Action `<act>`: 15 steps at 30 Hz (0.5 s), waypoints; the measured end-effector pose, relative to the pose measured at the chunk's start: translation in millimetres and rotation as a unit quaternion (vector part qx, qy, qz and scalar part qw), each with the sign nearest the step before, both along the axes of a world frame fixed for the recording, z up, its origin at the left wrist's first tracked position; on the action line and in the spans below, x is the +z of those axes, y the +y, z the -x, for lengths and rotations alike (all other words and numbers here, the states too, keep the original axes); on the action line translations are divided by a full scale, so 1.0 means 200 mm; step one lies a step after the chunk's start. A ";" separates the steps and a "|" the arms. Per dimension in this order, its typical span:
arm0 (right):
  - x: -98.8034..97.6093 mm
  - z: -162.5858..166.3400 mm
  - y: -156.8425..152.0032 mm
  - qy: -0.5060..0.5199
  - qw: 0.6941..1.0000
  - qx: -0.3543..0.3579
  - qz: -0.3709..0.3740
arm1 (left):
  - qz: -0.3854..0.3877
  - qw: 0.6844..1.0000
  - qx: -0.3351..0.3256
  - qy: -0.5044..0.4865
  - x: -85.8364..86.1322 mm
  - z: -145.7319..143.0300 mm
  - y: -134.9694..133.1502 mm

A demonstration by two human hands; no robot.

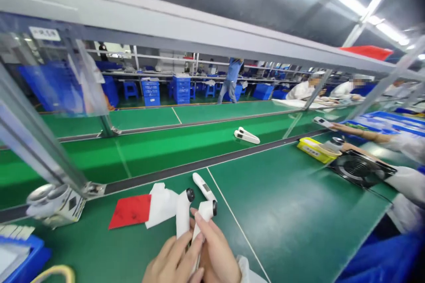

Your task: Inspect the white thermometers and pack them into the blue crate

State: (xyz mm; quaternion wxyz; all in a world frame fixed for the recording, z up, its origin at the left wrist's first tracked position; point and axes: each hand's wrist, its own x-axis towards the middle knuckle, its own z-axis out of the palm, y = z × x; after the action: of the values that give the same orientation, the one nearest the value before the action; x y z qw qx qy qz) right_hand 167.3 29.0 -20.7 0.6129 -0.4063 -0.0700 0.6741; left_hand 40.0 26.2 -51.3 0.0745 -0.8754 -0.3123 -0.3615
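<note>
Fingers (181,245) hold white devices (182,217), axes forward, heads (207,209) rightward.

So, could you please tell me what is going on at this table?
A person's left hand and right hand together hold two white handheld devices with dark ends, side by side over the green table. A third device lies just beyond them; to its left are a white sheet and a red sheet. Two more devices lie on the brighter green strip farther off. At the right, a co-worker's hand holds another white device.
</note>
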 end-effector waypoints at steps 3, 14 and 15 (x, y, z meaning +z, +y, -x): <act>0.03 0.01 -0.03 0.021 0.998 0.056 -0.009 | 0.093 0.992 0.061 -0.055 0.02 0.03 -0.07; 0.09 0.08 -0.07 0.012 0.973 0.229 0.029 | 0.652 0.532 -0.052 -0.538 0.09 0.07 -0.03; 0.10 0.07 -0.07 -0.005 0.972 0.235 0.023 | 0.656 0.507 -0.074 -0.554 0.08 0.07 -0.03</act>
State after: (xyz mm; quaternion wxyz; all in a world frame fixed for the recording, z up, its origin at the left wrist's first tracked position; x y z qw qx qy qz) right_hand 152.7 15.9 -1.4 0.4273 -0.3953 -0.1510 0.7990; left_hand 26.6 20.4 -34.4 -0.7364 -0.3152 -0.3720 -0.4690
